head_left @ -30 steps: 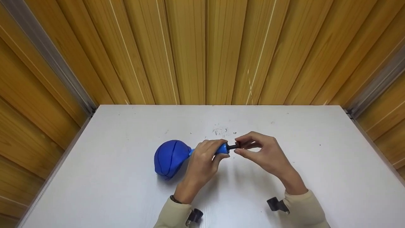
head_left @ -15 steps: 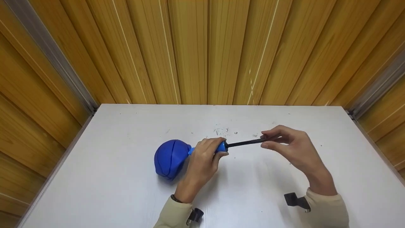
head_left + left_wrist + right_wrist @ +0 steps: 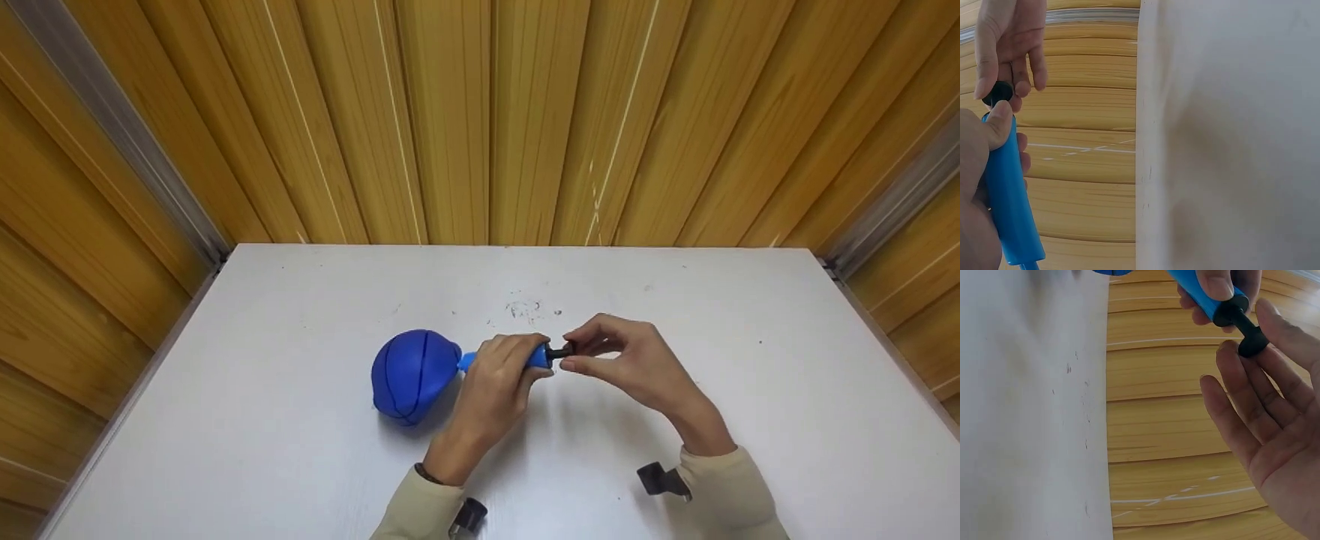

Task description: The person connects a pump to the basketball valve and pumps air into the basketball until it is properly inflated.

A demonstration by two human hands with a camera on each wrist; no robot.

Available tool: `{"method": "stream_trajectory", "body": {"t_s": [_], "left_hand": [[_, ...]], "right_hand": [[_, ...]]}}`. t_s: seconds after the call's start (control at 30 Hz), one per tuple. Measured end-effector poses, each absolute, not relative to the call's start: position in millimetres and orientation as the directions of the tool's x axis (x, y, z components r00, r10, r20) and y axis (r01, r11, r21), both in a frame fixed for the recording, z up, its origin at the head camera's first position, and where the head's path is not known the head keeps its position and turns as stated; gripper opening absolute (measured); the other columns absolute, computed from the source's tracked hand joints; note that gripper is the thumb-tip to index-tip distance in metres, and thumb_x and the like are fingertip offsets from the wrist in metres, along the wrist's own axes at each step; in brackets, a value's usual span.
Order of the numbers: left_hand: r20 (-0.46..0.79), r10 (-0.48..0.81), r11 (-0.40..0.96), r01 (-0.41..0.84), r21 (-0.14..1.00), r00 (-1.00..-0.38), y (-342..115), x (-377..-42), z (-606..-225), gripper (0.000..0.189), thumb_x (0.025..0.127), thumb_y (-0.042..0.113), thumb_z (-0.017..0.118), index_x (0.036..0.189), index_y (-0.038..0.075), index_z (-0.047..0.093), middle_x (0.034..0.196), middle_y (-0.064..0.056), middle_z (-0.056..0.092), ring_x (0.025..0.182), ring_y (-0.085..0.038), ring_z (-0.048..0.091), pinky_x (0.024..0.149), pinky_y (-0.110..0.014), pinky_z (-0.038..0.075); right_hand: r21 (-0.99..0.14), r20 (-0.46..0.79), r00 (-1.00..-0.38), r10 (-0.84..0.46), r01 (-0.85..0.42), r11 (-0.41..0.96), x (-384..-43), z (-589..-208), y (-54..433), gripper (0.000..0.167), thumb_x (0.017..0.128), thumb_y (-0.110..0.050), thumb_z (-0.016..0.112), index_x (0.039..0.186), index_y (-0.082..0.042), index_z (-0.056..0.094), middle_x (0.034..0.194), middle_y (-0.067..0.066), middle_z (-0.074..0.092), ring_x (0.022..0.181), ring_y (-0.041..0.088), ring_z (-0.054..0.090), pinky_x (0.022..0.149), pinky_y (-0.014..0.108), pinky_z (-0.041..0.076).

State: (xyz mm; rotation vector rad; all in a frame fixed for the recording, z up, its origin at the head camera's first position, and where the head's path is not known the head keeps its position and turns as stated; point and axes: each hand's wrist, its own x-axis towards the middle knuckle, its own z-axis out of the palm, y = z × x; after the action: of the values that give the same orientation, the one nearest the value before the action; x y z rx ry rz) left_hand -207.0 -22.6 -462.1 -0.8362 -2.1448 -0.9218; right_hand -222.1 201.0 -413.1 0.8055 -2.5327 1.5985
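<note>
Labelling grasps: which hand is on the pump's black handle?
The right hand, pinching the black handle between thumb and fingers; the left hand instead grips the blue barrel.

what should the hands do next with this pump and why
Perhaps the right-hand grip should draw the black handle outward: only a short bit of rod shows beyond the blue pump in the left-hand grip, and the blue ball looks lopsided.

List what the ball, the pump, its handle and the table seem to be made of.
Ball: probably matte rubber; the blue skin looks slack and lopsided.
Pump: likely smooth plastic with a soft sheen and even blue colour.
Handle: probably black plastic, dull and uniformly dark; the look alone cannot settle it.
Table: perhaps white-coated board, flat and pale with dark marks; core unseen.
</note>
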Motion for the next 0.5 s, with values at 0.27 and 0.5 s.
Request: {"method": "stream_trajectory", "body": {"t_s": [0.27,0.5], "left_hand": [[0.76,0.261,0.56,0.734,0.384,-0.596,-29,-210,-464,0.034,0.09,0.012,0.085,0.12,0.001,0.073,0.113,-0.007,0.076,0.105,-0.024,0.07,0.088,-0.037,0.058],[0.768,0.248,0.549,0.739,0.391,-0.59,-29,-212,-463,0.033,0.09,0.01,0.085,0.119,0.001,0.073,0.113,-0.008,0.076,0.106,-0.025,0.07,0.09,-0.039,0.057]], "right_hand": [[-0.803,0.293,-0.898,-0.329,-0.418,0.426,-217,-395,240,0.019,0.09,-0.008,0.087,0.106,-0.009,0.078,0.104,0.001,0.076,0.091,0.017,0.074,0.084,0.024,0.059],[-0.842,0.245,-0.93,-0.273,-0.344,0.415,-215,-389,262,0.023,0.09,-0.007,0.086,0.111,-0.004,0.078,0.105,0.009,0.077,0.091,0.018,0.077,0.083,0.024,0.059]]}}
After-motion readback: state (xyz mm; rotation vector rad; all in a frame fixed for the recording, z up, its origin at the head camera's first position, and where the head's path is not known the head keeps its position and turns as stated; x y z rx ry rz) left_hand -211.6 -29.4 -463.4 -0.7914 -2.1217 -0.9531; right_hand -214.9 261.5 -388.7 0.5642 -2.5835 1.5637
